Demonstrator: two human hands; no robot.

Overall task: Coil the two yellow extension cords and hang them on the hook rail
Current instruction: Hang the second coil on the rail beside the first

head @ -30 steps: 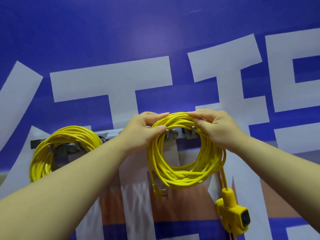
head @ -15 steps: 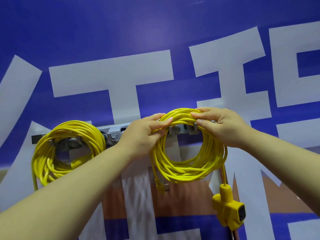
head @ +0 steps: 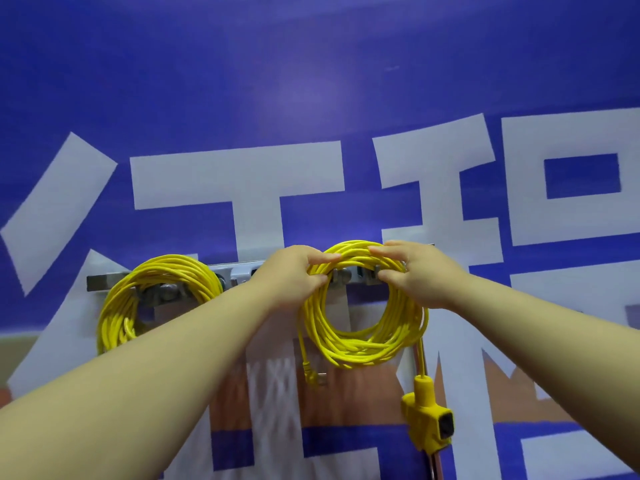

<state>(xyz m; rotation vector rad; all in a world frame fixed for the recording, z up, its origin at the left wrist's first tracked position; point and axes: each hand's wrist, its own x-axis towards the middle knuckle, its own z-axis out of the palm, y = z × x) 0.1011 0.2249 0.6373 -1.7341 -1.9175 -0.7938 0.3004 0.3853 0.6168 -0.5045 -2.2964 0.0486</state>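
Head view. Backdrop: blue banner (head: 311,81) with large white characters, covering the wall. Fixture: hook rail (head: 239,271), metal, mounted across the banner. Item 1: hung coil (head: 156,282), draped over the rail's far end, untouched. Item 2: held coil (head: 363,344), top arc at the rail, plug (head: 313,375) and socket block (head: 429,417) dangling below. Grasp: left hand (head: 287,278), fingers curled over the top arc, thumb beneath, pinching the strands; right hand (head: 422,275), likewise on the arc's other side. Seating on a hook: possibly begun, hidden behind the fingers. Handling note: keep all loops bunched, lower them together onto the hook, let go only once the hook bears the weight
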